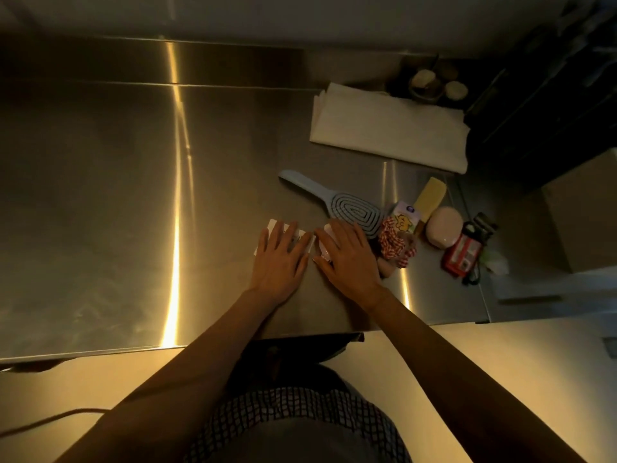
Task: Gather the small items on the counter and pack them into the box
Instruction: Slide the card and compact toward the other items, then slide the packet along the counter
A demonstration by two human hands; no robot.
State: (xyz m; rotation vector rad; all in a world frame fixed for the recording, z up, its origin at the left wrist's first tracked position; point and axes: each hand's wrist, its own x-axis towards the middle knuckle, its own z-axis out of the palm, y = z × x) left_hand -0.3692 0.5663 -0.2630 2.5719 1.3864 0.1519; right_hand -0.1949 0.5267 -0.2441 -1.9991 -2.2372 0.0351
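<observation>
My left hand (280, 259) lies flat, fingers straight, on white cards (274, 224) spread on the steel counter. My right hand (347, 257) rests beside it with straight fingers over more white and pink cards (323, 257). Right of my hands lie a light blue hairbrush (334, 198), a red-and-white checked scrunchie (395, 243), a small carton with a cartoon print (405, 217), a yellow bar (430, 197), a pink round case (444, 230) and a red packet (462, 255). A cardboard box (584, 212) stands at the far right.
A folded white cloth (387, 125) lies at the back right of the counter (133, 195). Small jars (434, 83) stand behind it. A dark object fills the back right corner. A white crumpled bit (497, 260) sits beside the red packet.
</observation>
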